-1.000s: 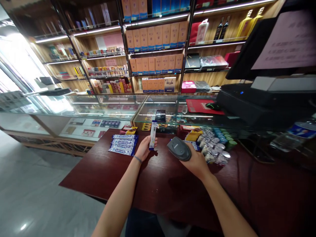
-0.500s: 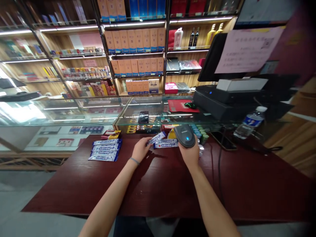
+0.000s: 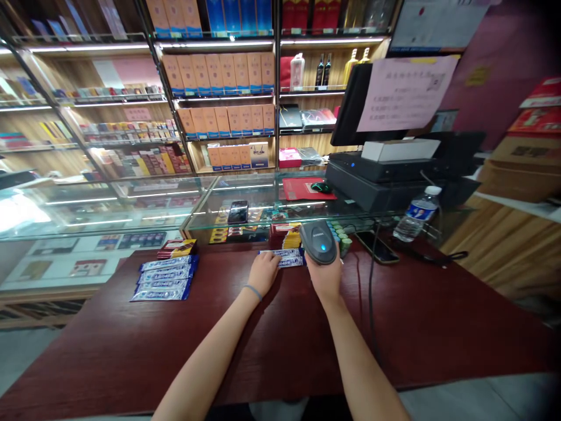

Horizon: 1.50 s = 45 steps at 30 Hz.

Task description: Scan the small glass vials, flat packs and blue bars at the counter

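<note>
My right hand is wrapped round a dark grey barcode scanner with a blue light on top, its head pointing away from me. My left hand has its fingers curled over the left end of a blue-and-white snack packet, low at the desk's far side. A second such packet lies against it, just left of the scanner. Further left, several matching packets lie in an overlapping row, with red-and-yellow packs behind them. More red-and-yellow packs stand behind my left hand.
Green-topped cylindrical packs, a phone and a water bottle are on the right. The scanner's cable runs down the dark red desk. Beyond stands a glass counter with another phone and a monitor.
My left hand has brought its raised, slanted packet down flat by the other one. The scanner stays in my right hand. The whole view has shifted to the right.
</note>
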Motion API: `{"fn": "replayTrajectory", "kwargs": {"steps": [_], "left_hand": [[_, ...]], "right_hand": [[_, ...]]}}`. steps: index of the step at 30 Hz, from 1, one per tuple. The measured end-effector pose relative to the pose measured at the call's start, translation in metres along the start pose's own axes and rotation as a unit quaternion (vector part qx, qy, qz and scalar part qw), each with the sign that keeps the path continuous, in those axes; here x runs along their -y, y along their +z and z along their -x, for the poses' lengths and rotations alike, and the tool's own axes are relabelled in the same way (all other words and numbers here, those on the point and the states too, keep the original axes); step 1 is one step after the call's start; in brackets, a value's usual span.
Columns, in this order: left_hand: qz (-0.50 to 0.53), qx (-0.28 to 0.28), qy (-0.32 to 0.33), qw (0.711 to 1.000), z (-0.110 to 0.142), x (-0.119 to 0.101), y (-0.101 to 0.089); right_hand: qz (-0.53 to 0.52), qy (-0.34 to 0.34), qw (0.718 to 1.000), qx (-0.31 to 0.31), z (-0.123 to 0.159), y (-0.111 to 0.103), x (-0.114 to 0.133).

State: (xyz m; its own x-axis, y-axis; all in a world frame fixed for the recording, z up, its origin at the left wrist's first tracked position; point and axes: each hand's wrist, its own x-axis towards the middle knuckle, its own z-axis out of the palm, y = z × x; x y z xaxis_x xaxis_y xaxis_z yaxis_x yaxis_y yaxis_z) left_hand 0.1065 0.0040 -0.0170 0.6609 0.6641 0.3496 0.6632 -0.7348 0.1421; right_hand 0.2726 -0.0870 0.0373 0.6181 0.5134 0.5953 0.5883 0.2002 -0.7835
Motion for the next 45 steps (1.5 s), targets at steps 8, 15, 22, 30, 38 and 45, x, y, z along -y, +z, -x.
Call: {"fn": "replayTrajectory", "kwargs": {"steps": [8, 15, 22, 30, 38, 45], "left_hand": [[0.024, -0.041, -0.004, 0.999, 0.005, 0.001, 0.010], [0.048, -0.055, -0.012, 0.997, 0.009, -0.001, 0.008], [0.058, -0.094, 0.000, 0.994, 0.014, 0.016, -0.010], [-0.013, -0.156, -0.063, 0.986, 0.065, 0.076, -0.058], [-0.061, -0.151, -0.171, 0.972, 0.150, 0.150, -0.101], [-0.059, -0.137, -0.235, 0.961, 0.230, 0.198, -0.121]], "right_hand": [[0.011, 0.000, 1.000, -0.015, 0.001, -0.001, 0.008], [-0.019, -0.013, 0.999, -0.033, 0.002, 0.002, 0.003], [-0.031, -0.018, 0.999, -0.023, 0.005, 0.005, 0.006], [-0.037, -0.056, 0.998, 0.010, 0.025, 0.015, 0.011], [-0.044, -0.100, 0.990, 0.093, 0.056, 0.034, 0.017], [-0.040, -0.171, 0.974, 0.145, 0.077, 0.045, 0.026]]}}
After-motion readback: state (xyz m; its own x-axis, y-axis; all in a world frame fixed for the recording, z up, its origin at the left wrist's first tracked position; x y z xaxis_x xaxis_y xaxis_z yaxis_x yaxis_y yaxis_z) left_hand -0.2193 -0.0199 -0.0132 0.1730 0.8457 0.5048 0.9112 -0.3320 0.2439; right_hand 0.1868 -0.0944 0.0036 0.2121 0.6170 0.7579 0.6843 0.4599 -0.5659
